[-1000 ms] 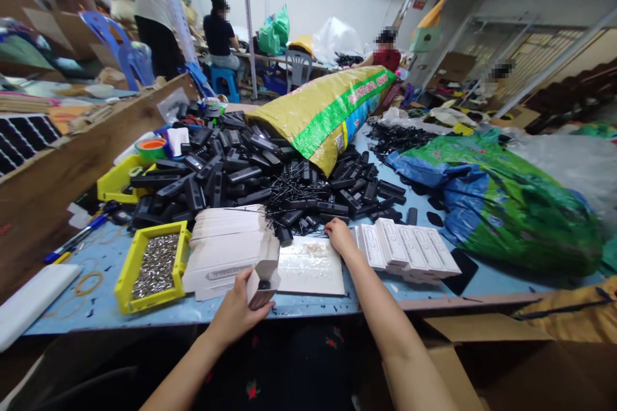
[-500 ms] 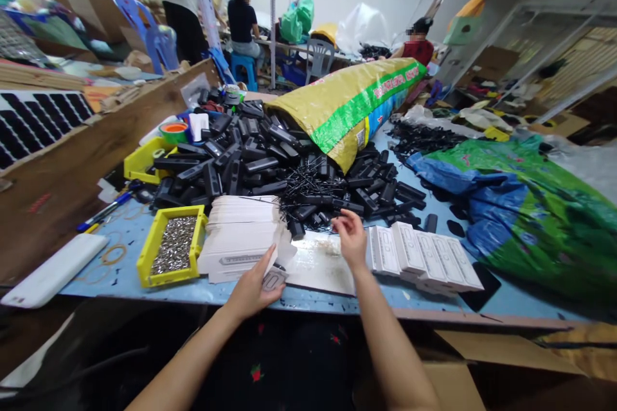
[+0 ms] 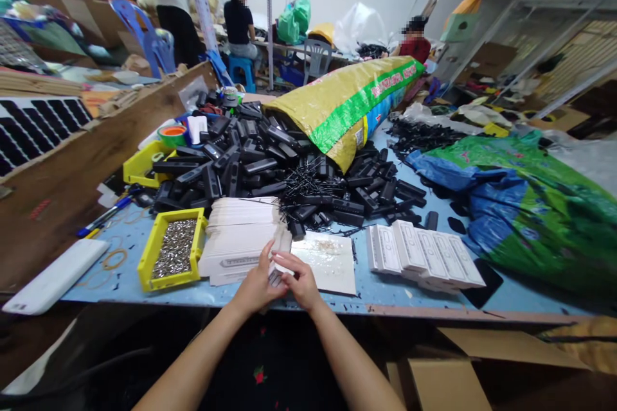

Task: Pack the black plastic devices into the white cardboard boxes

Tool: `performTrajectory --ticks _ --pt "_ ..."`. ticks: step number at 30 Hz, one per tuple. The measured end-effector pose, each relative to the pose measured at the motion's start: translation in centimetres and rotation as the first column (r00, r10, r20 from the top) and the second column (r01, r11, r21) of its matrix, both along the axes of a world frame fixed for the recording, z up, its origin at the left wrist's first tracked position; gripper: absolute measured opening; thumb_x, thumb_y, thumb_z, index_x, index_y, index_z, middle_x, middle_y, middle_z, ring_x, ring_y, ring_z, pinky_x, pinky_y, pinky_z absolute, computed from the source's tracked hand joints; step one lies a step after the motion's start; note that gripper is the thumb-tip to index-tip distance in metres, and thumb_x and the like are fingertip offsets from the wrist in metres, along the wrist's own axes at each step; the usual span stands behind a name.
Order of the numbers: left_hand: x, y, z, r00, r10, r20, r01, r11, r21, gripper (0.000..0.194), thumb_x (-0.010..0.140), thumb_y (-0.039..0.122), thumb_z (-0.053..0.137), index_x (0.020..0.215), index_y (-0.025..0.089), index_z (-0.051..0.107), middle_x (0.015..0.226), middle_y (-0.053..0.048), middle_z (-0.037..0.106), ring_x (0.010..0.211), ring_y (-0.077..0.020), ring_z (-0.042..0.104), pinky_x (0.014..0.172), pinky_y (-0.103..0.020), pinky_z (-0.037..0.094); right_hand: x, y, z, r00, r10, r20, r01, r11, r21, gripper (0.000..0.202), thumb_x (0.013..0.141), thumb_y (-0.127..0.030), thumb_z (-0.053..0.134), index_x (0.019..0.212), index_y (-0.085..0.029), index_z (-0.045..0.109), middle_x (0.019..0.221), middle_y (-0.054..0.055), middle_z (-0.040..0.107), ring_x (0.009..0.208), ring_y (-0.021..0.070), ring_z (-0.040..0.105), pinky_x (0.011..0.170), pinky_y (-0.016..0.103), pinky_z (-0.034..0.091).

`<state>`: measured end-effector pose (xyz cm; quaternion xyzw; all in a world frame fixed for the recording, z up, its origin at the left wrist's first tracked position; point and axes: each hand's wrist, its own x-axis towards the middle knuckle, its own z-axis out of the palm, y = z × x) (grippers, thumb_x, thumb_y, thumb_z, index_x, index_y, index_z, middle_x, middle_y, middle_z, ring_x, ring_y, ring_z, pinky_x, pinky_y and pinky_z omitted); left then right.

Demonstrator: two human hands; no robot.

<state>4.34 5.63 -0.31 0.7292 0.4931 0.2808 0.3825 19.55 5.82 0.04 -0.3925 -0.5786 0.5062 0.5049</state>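
My left hand [image 3: 259, 284] is closed around a small white cardboard box [image 3: 274, 277] with grey print, held low at the front of the table. My right hand [image 3: 303, 282] meets it from the right, fingers bent and pressed at the box's upper end; whether anything small is between them is hidden. Behind the left hand lies a stack of flat white cartons [image 3: 243, 231]. To the right of my right hand is a white board [image 3: 332, 266] with small shiny bits on it. A row of white printed boxes [image 3: 424, 253] stands farther right.
A yellow bin [image 3: 176, 247] of small metal parts sits left of the stack. Black plastic cases [image 3: 231, 154] with thin black rods are heaped behind, under a yellow sack [image 3: 332, 103]. A green-blue bag [image 3: 530, 205] lies right. Several people are in the background.
My right hand has come left and down from beside the black heap to the box in my left hand. The left hand still holds the box at nearly the same place.
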Motion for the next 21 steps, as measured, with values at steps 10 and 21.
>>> performTrajectory --ticks 10,21 --pt "0.6 0.1 0.3 0.993 0.082 0.086 -0.077 0.995 -0.056 0.092 0.074 0.036 0.062 0.145 0.017 0.005 0.131 -0.018 0.048 0.112 -0.0281 0.057 0.098 -0.044 0.04 0.0 -1.3 0.3 0.962 -0.025 0.271 -0.046 0.967 0.252 0.051 0.081 -0.045 0.058 0.127 -0.023 0.054 0.143 0.009 0.039 0.128 0.0244 0.041 0.107 0.044 0.033" --pt "-12.7 4.3 3.9 0.801 0.592 -0.092 -0.539 0.779 0.32 0.065 0.075 0.041 0.055 0.129 0.012 0.035 0.116 -0.016 0.055 0.104 -0.0285 0.057 0.088 -0.046 0.049 20.2 -4.0 6.9 0.239 -0.679 0.694 0.765 0.572 0.296 0.063 0.077 -0.037 0.052 0.134 -0.013 0.042 0.129 0.017 0.05 0.116 0.0303 0.05 0.096 0.044 0.043"
